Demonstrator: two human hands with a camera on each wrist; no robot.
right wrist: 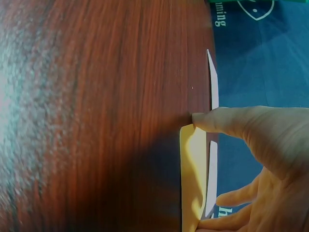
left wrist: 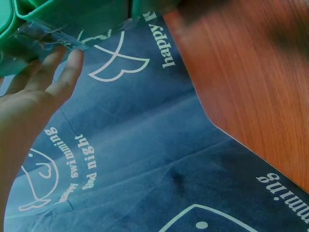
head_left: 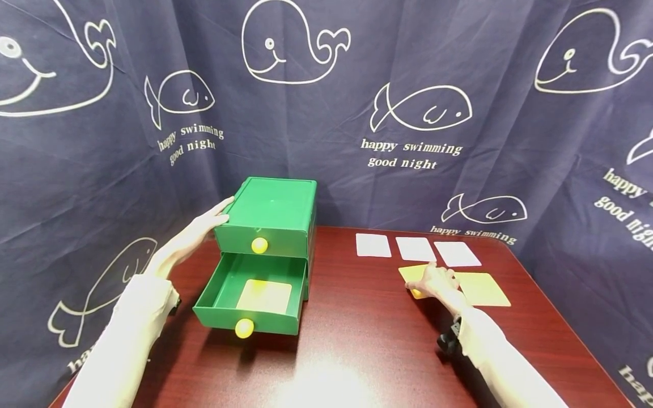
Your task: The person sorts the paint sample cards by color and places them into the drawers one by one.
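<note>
My left hand rests against the left side of a green drawer cabinet, its fingers extended along the top edge. In the left wrist view, the fingertips touch the cabinet's side, where clear film shows. The lower drawer is pulled out, and a yellow card lies inside it. At the right of the table, my right hand grips another yellow card by opposite edges, thumb on one and fingers on the other. The right wrist view shows that card slightly bowed.
A further yellow card lies right of my right hand. Behind are three white cards in a row on the red-brown table. A dark blue curtain with white whale and fish drawings hangs around the table.
</note>
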